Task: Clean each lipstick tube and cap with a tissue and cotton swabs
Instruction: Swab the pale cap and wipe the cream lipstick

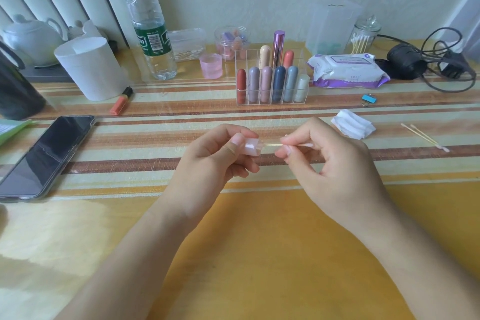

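- Above the striped tablecloth (259, 122), close in front of the body, a pale translucent cap (251, 147) is held on its side, with its open mouth turned toward the right hand (322, 153).
- The cap is pinched between the thumb and curled fingers of the left hand (218, 156).
- A cotton swab (271, 145) is pinched by the right thumb and forefinger. One tip is pushed into the cap's mouth and the other shows behind the fingers.
- The inside of the cap is judged to be the step in hand. It is best done with the cap kept still, the swab rolled round the inner wall and eased to the closed end, and pressure kept light so the thin stick is not bent.
- A folded tissue (353, 125) lies near on the right, with two used swabs (423, 136) beyond it.
- Further back, capped lipsticks (266, 84) stand upright in a clear organizer (244, 57), and spare swabs are kept in a glass jar (362, 39).
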